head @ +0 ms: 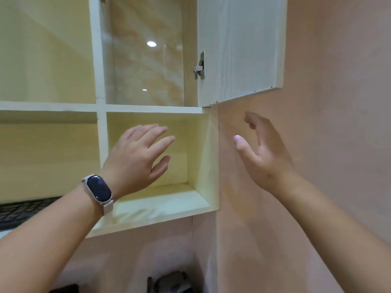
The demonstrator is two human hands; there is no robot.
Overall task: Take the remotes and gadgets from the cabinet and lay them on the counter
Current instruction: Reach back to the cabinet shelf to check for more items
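Cabinet [152, 217] lower-right cubby bare; dark keyboard [21, 210] on lower-left shelf.

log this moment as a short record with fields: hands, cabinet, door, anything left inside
left hand: open, empty, raised in front of the lower right compartment, smartwatch on the wrist
right hand: open, empty, in front of the wall beside the cabinet
cabinet door: swung open, hinge showing
lower right compartment: nothing visible inside
lower left shelf: dark keyboard lying on it
remotes: none in view
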